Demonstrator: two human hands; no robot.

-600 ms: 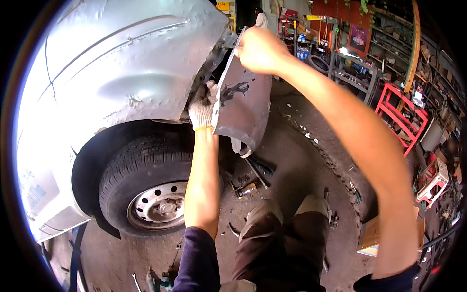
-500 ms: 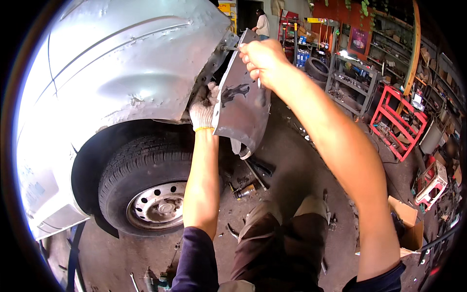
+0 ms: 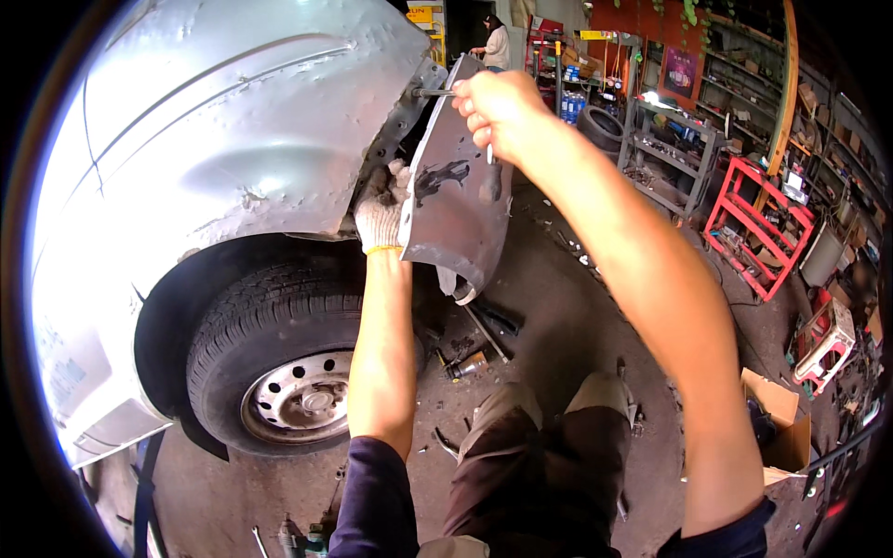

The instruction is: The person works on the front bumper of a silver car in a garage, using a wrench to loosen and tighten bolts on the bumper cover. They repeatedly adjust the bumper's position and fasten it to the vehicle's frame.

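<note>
My right hand (image 3: pixel 502 107), bare, is closed on an L-shaped socket wrench (image 3: pixel 433 92). The wrench's end meets the flange at the silver fender's (image 3: pixel 251 139) front edge, and its other arm points down below my fist. Lower down, my left hand (image 3: pixel 379 209) wears a dirty white knit glove. It reaches into the gap between the fender and a loose-looking grey body panel (image 3: pixel 458 200), its fingers curled. What those fingers hold, if anything, is hidden. The panel stands at an angle off the fender, with a black smear on its face.
Below the fender is a wheel with a black tire (image 3: pixel 270 325). Tools lie on the floor (image 3: pixel 558 325) near my knees. To the right are a red rack (image 3: pixel 758 228), a grey shelf cart (image 3: pixel 665 158) and a cardboard box (image 3: pixel 786 437). Another person (image 3: pixel 496 45) stands at the back.
The view has shifted slightly. My right hand and the wrench have turned a little, showing more of the wrench's shaft. My left hand stays in the gap.
</note>
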